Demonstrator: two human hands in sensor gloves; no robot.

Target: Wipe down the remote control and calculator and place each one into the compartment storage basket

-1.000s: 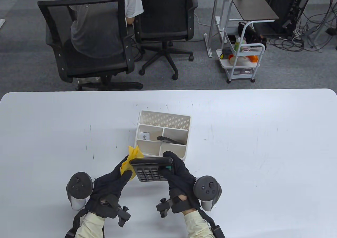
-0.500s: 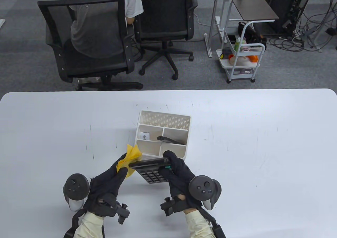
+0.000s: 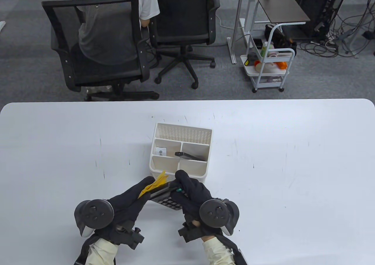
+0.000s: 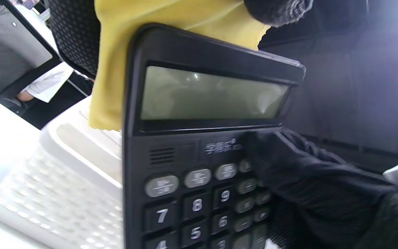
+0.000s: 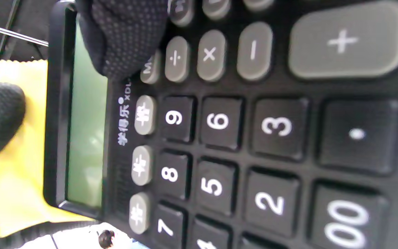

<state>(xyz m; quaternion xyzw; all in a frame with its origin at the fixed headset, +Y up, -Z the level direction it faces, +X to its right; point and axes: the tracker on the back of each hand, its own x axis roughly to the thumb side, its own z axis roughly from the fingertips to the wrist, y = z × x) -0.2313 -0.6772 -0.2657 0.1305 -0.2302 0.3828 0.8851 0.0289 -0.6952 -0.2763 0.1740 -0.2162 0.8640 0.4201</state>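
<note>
A black calculator [image 3: 167, 200] is held tilted above the table just in front of the white compartment basket [image 3: 205, 171]. My right hand [image 3: 184, 185] grips its right side, with the thumb [image 5: 126, 34] lying on the keys near the display. My left hand [image 3: 145, 188] pinches a yellow cloth [image 3: 155, 183] and presses it against the calculator's top edge and back. In the left wrist view the cloth [image 4: 171, 31] hangs behind the calculator [image 4: 202, 155]. A black remote control [image 3: 189, 156] lies slanted in the basket's middle right compartment.
A small white item [image 3: 160, 151] sits in the basket's middle left compartment. Beyond the table's far edge stand two office chairs [image 3: 96, 42], with a person seated in one, and a white trolley [image 3: 269, 68]. White tabletop [image 3: 293, 159] stretches to both sides.
The calculator has turned and tipped further toward the left. My left hand has swung the cloth right onto its top edge, and both hands have drawn closer together.
</note>
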